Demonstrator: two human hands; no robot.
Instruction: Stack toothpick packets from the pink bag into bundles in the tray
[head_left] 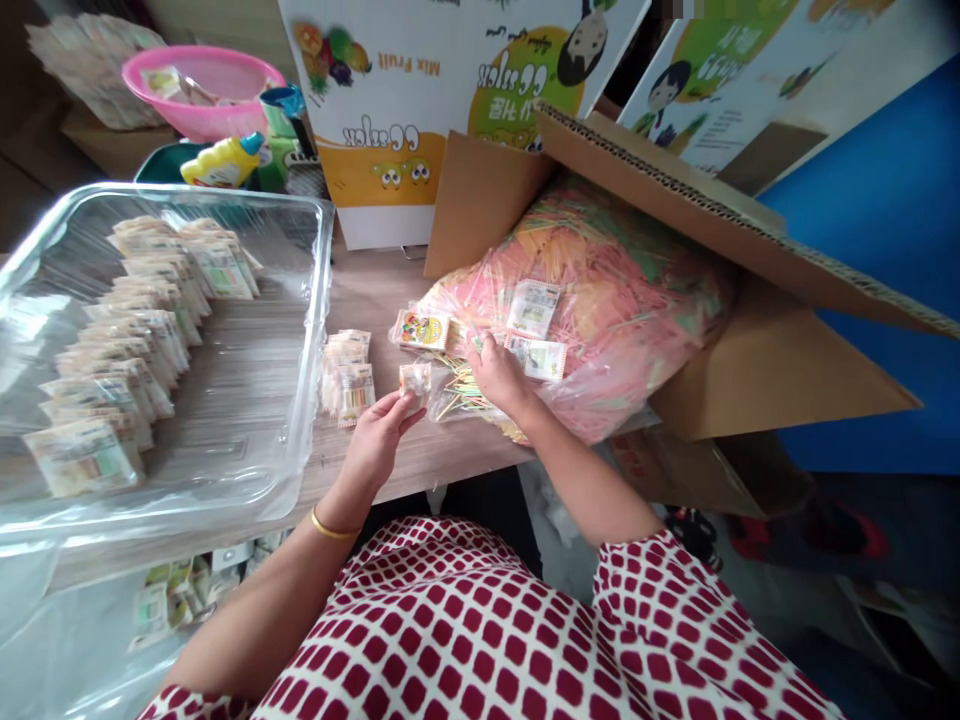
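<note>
My left hand [382, 435] pinches a small clear packet [415, 380] between fingers and thumb, above the wooden table [397, 450]. My right hand [499, 372] has its fingers bunched on loose coloured sticks [461, 390], which spill from a large clear plastic bag of pink, yellow and green sticks [592, 290]. Printed paper packets [534, 307] lie on that bag just beyond my right hand. A small stack of packets [346, 378] sits left of my left hand. Long rows of packets [142, 330] lie in a large transparent plastic tray [311, 300].
An open cardboard box [772, 360] holds the bag at right, its flap [675, 200] overhanging it. Upside-down printed fruit-flavour boards [382, 110] stand behind the table. A pink basket [202, 90] and a yellow bottle [223, 160] are at the back left.
</note>
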